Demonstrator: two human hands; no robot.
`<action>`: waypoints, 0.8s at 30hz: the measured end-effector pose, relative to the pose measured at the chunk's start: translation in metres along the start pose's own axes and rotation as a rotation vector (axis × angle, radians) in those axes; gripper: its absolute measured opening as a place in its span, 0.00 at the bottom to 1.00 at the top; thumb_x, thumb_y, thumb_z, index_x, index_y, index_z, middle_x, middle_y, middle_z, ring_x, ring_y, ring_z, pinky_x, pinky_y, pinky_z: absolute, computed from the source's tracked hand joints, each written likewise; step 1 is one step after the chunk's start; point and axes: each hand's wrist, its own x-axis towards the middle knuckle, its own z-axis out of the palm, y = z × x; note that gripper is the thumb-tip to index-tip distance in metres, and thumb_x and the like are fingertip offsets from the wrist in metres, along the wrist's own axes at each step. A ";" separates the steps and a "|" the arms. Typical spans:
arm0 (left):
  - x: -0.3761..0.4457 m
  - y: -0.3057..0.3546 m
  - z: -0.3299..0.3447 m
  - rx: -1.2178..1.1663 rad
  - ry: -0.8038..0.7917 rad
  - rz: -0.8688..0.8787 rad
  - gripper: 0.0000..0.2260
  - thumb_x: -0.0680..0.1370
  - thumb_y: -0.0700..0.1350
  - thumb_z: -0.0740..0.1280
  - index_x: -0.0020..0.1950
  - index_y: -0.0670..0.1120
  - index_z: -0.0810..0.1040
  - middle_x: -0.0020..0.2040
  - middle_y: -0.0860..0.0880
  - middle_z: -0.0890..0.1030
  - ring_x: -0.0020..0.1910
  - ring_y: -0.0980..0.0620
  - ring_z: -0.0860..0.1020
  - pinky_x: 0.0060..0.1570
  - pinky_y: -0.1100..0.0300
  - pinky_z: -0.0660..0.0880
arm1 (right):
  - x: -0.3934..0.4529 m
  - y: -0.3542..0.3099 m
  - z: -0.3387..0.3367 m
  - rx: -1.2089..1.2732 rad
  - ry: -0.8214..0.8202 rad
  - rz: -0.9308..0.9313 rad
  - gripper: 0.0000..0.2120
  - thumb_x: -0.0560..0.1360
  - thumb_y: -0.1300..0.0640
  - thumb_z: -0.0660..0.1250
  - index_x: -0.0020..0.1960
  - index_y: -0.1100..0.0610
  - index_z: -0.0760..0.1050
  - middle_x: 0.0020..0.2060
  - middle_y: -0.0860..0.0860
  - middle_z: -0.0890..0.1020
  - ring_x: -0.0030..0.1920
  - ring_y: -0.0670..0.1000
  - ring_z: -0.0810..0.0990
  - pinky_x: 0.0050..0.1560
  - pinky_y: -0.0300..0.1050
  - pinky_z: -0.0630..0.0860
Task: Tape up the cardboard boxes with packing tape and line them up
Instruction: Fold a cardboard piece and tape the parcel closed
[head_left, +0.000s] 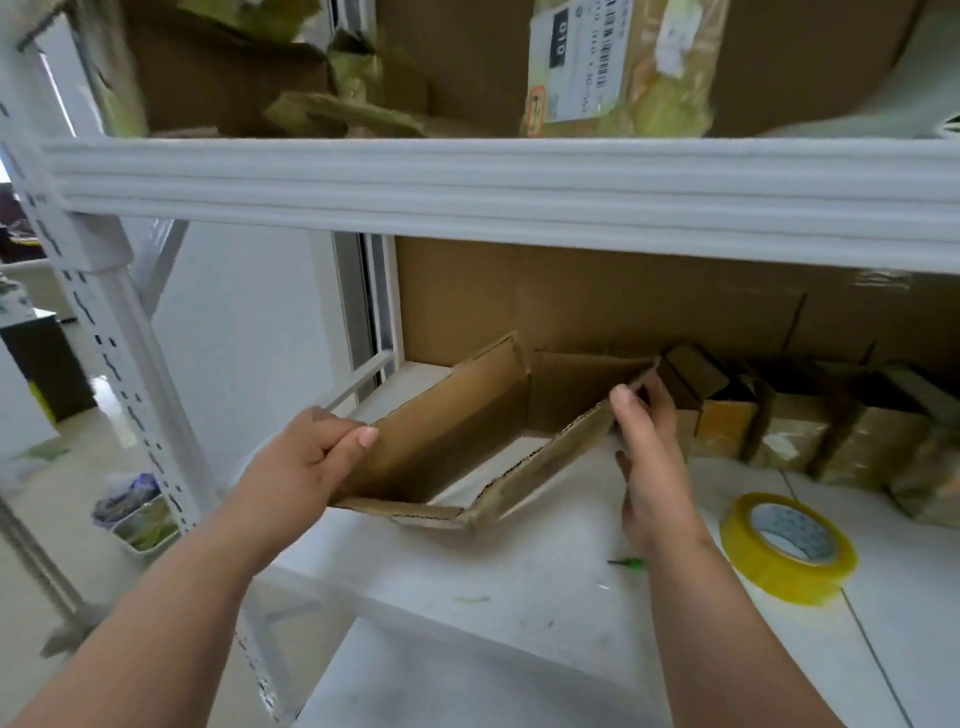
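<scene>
The left hand (306, 457) and right hand (649, 457) are gripping, fingers curled, the walls of an open, untaped brown cardboard box (467, 441) on the white shelf (519, 597), while the yellow tape roll (787, 545) is lying unused near several taped boxes (810, 431) lined up behind.

The open box (467, 431) sits on the shelf (519, 597), tape roll (787, 545) to its right, taped boxes (810, 426) behind the roll.
</scene>
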 end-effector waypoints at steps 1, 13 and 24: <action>-0.003 0.002 -0.001 -0.006 -0.015 -0.011 0.13 0.82 0.55 0.59 0.47 0.52 0.81 0.48 0.51 0.76 0.46 0.52 0.76 0.45 0.59 0.72 | -0.004 -0.005 -0.002 -0.020 -0.032 -0.009 0.44 0.62 0.28 0.69 0.74 0.39 0.61 0.71 0.44 0.71 0.72 0.50 0.68 0.74 0.55 0.61; 0.034 0.039 -0.006 -0.340 0.268 -0.182 0.07 0.78 0.52 0.70 0.46 0.49 0.82 0.44 0.46 0.83 0.40 0.48 0.82 0.44 0.52 0.82 | -0.037 -0.043 -0.003 -0.481 -0.224 -0.047 0.29 0.68 0.28 0.67 0.64 0.34 0.65 0.63 0.42 0.72 0.59 0.45 0.72 0.53 0.43 0.69; 0.052 -0.007 -0.016 -0.549 -0.341 0.094 0.35 0.55 0.81 0.65 0.54 0.62 0.76 0.64 0.53 0.77 0.61 0.59 0.78 0.62 0.61 0.72 | -0.034 -0.028 0.014 -0.677 -0.262 0.072 0.19 0.69 0.25 0.57 0.53 0.33 0.71 0.71 0.42 0.61 0.72 0.51 0.62 0.62 0.44 0.60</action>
